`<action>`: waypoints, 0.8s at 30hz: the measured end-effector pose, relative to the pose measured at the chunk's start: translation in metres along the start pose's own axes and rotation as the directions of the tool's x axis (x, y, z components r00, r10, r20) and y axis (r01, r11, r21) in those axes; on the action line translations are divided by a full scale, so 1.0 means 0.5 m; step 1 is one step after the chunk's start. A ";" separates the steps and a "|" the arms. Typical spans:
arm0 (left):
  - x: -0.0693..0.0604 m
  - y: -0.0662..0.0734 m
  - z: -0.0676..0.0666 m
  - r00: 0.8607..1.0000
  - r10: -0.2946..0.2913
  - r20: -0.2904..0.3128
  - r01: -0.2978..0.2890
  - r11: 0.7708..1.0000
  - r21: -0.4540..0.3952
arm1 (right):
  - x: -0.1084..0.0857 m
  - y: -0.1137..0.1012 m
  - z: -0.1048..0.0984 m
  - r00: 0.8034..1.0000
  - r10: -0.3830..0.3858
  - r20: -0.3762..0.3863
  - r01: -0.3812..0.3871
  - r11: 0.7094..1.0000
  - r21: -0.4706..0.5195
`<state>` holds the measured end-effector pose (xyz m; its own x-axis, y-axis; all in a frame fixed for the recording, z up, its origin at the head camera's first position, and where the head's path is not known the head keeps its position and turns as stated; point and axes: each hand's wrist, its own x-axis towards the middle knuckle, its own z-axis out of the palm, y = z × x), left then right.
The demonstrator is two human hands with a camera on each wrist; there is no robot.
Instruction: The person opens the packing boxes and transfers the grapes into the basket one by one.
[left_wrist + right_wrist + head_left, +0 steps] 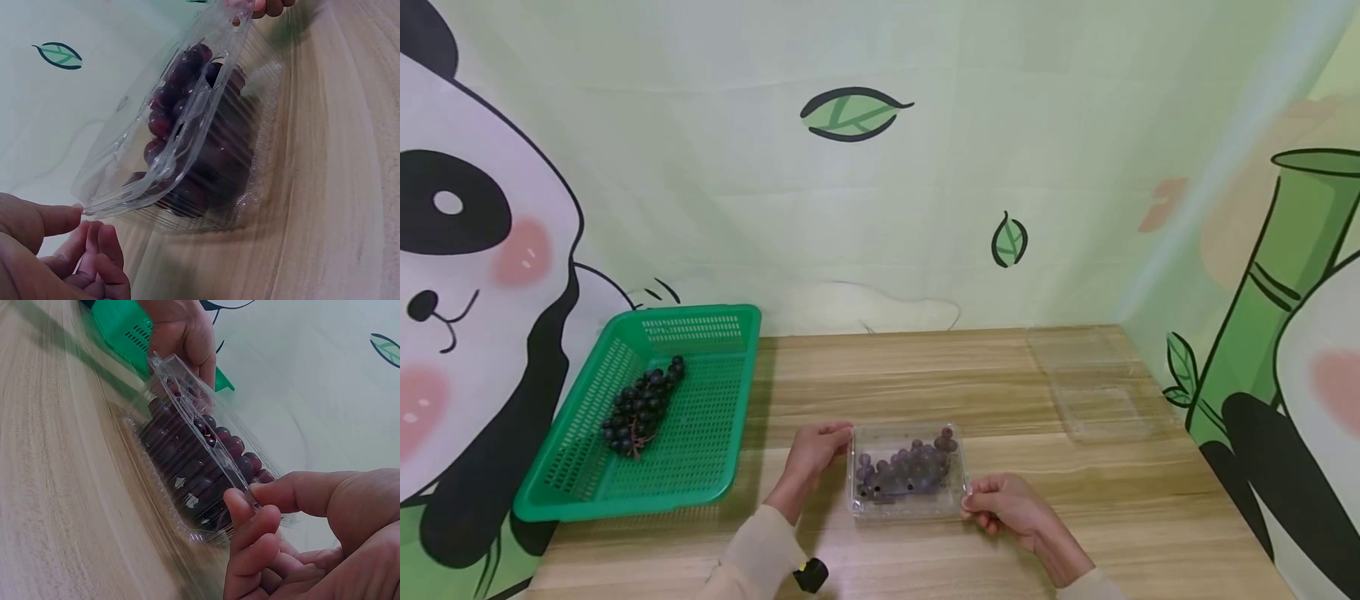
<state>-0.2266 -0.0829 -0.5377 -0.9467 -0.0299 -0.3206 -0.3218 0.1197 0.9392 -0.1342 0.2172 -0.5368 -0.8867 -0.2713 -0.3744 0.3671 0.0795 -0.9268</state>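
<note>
A clear plastic clamshell box (908, 471) with its lid down lies on the wooden table, a bunch of dark purple grapes (904, 468) inside. At the box's left end, my left hand (814, 457) pinches the rim near the far corner between thumb and fingers. My right hand (1011, 508) pinches the rim at the right end, close to the near corner. The right wrist view shows that thumb (290, 492) and forefinger meeting at the lid's edge. Through the plastic, the grapes (187, 125) look heaped along the box's length.
To the left stands a green plastic basket (707, 433) with another bunch of dark grapes (642, 408) in it. An opened, clear plastic box (1101, 400) lies at the table's back right. A printed backdrop (887, 217) rises behind the table (820, 375).
</note>
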 end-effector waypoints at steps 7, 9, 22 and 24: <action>-0.012 -0.007 -0.002 1.000 -0.008 0.000 0.008 1.000 0.002 | 0.002 0.003 0.001 1.000 0.004 0.000 -0.004 1.000 0.002; -0.020 -0.007 -0.003 1.000 -0.005 0.005 0.005 1.000 0.012 | 0.004 0.004 0.001 1.000 0.008 -0.001 -0.008 1.000 0.003; -0.093 -0.001 -0.019 0.996 0.012 0.092 -0.021 0.996 0.091 | 0.003 0.006 0.004 1.000 0.014 -0.020 -0.014 1.000 0.003; -0.103 -0.003 -0.022 0.996 -0.003 0.089 -0.006 0.995 0.101 | 0.002 0.004 0.005 1.000 0.015 -0.019 -0.015 1.000 0.002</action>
<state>-0.1773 -0.0926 -0.5213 -0.9412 0.0579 -0.3327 -0.3132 0.2192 0.9241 -0.1336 0.2147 -0.5388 -0.8862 -0.2517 -0.3889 0.3811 0.0812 -0.9210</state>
